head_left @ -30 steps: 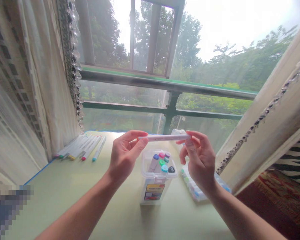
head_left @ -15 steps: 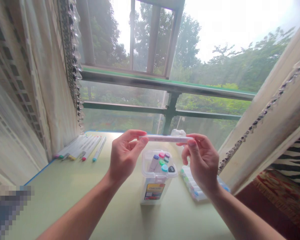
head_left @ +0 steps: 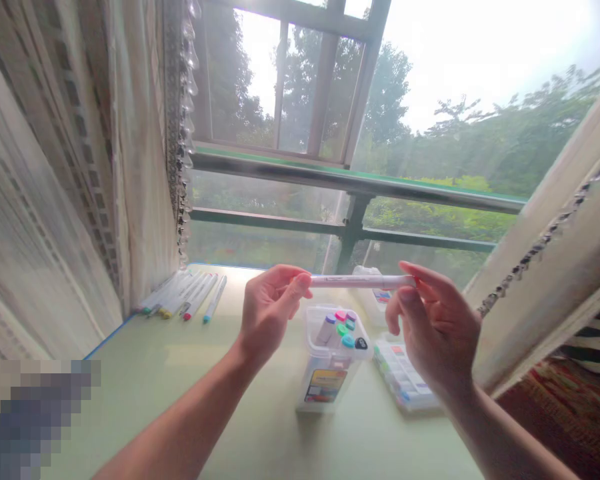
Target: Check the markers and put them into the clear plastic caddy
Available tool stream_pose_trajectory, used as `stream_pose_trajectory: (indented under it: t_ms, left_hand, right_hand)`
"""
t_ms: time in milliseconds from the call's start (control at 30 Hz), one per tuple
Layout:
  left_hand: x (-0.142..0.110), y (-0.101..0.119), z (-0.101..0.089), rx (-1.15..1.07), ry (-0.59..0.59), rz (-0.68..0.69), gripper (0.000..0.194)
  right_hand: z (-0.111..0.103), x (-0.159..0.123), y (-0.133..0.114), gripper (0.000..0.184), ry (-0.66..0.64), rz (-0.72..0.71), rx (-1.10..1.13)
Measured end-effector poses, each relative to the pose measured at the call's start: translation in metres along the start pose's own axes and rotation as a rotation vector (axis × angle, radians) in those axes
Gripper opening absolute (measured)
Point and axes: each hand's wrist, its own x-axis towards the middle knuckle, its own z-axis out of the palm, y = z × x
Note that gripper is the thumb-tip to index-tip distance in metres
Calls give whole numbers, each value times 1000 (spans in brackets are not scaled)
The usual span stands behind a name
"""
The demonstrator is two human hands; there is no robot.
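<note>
A slim white marker pen [head_left: 357, 282] is held level in the air above the clear plastic marker box. My left hand [head_left: 270, 303] pinches its left end between thumb and fingers. At the other end, my right hand [head_left: 435, 320] has its thumb and fingers around the pen's reddish tip, with the index finger lifted a little off the barrel. Below stands the clear marker box [head_left: 316, 363], its top open and a dark label on its front. Several markers [head_left: 341, 329] with purple, pink, green, turquoise and black caps stand inside it.
Loose markers [head_left: 193, 297] lie in a row at the table's back left. Beyond my right hand is a clear plastic case [head_left: 403, 377], and a whitish translucent container [head_left: 373, 303] lies behind the pen. The pale green table [head_left: 190, 393] meets the window; curtains [head_left: 145, 167] hang at both sides.
The view has shifted, so everything sits further right. My right hand has slid outward to the pen's end and its grip has loosened, baring more of the barrel.
</note>
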Motion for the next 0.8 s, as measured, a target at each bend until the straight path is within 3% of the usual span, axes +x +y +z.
stream_pose_trajectory:
  t_ms: [167, 367, 533, 800]
  left_hand:
    - [3, -4, -4, 29, 42, 19, 44]
    - [7, -11, -9, 57, 170, -31, 59]
    - [9, -12, -10, 72, 227, -81, 66]
    - [7, -10, -9, 50, 179, -108, 64]
  right_hand:
    - [7, 24, -10, 13, -81, 0, -69]
    - [34, 77, -11, 36, -318, 205, -7]
    - [50, 99, -4, 38, -436, 278, 88]
    - [31, 107, -10, 26, -558, 255, 16]
